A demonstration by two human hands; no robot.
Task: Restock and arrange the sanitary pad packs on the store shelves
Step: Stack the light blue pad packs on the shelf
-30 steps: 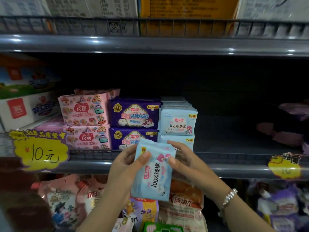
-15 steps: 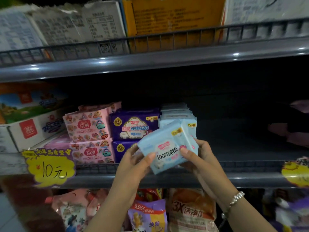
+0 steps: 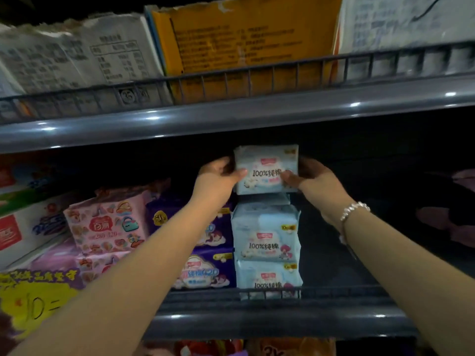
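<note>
both hands, left hand and right hand, clamp the pale blue soft plastic pad pack by its short ends, long axis level, directly over the stack of matching blue packs; it looks barely clear.

Both hands, left hand and right hand, hold a pale blue pad pack atop the blue stack (purple packs beside it) near the shelf front edge
</note>
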